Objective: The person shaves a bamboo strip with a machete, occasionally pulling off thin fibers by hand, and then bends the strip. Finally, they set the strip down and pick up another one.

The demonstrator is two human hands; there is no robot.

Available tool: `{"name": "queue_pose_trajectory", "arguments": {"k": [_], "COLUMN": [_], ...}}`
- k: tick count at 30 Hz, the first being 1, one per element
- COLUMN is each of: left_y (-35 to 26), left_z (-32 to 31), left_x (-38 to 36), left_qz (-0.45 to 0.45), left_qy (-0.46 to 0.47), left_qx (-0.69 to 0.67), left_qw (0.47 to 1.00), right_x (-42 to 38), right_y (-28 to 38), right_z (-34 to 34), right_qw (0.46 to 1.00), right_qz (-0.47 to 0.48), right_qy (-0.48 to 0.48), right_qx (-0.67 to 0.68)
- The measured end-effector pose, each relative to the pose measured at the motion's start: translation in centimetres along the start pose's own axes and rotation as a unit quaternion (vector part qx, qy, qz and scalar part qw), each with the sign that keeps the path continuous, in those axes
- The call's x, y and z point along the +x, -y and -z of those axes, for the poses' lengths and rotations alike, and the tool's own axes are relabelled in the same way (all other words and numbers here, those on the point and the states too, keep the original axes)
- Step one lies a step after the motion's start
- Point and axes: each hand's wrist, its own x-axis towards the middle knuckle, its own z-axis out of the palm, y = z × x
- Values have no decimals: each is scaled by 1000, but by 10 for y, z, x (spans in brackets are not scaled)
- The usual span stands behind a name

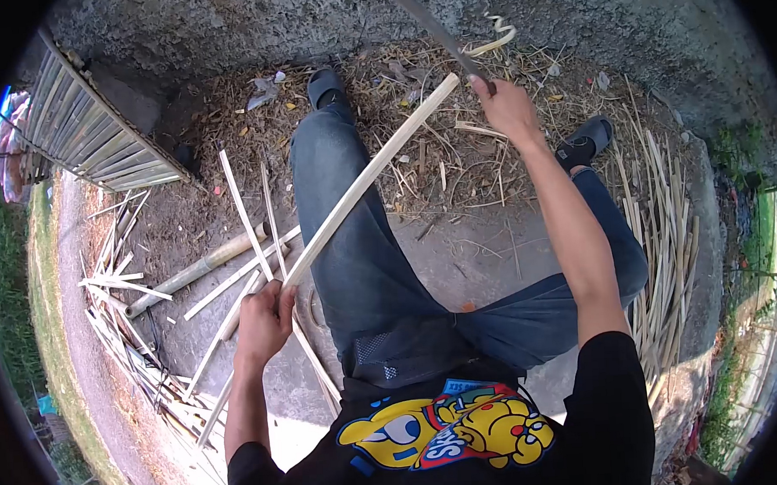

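Note:
My left hand (pixel 263 321) grips the near end of a long pale bamboo strip (pixel 372 175) that slants up and away across my left leg. Its far end reaches my right hand (pixel 504 105), which is closed on the handle of a long dark knife (pixel 434 31). The blade points up and to the left, just above the strip's tip. I sit on the ground with both legs spread, in jeans and dark sandals.
Loose bamboo strips and a thicker bamboo pole (pixel 198 270) lie on the concrete to my left. A bundle of thin strips (pixel 664 228) lies by my right leg. Dry shavings (pixel 436 143) cover the ground ahead. A slatted bamboo panel (pixel 93 131) stands at far left.

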Motion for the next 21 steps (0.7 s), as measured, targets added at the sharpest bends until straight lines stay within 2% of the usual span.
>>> {"name": "queue_pose_trajectory", "arguments": {"k": [1,3,4,6,7,8,9,10,12,14,15,17,19,21], "left_y": [13,20,22,19,18,17,19,19,19,15,13,11,0,-4], "left_z": [-2,-6,-7,-10,-9,-9,-12,-11,-8,-7,-6,-2,0,-3], "left_x": [-4,-11,-8,-6,-1,4,7,12,20,28,31,38,42,44], "left_qz": [20,6,-4,0,18,35,35,35,63,89,116,141,152,150], "left_qy": [-9,-22,-38,-36,-8,22,26,30,110,139,165,205,204,202], "left_qx": [-21,-35,-53,-69,-70,-69,-128,-125,-245,-284,-324,-376,-383,-379], "left_qw": [1000,999,998,997,997,997,991,991,961,945,924,893,888,890], "right_x": [31,64,64,26,11,-6,-23,-37,-61,-76,-83,-100,-119,-147], "right_y": [-28,-96,-92,-92,-85,-71,-58,-46,-22,-5,8,37,62,87], "right_z": [5,-17,-13,-12,-11,-9,-12,-15,-24,-42,-43,-35,-38,-43], "right_qw": [991,980,979,928,929,902,866,864,883,914,945,960,964,966], "right_qz": [-109,-168,-165,-204,-207,-204,-201,-205,-157,-51,32,90,133,194], "right_qy": [49,-73,-82,-50,-41,-35,-33,-34,-41,-53,-88,-46,41,77], "right_qx": [57,83,87,308,303,380,457,458,441,399,314,262,229,150]}}
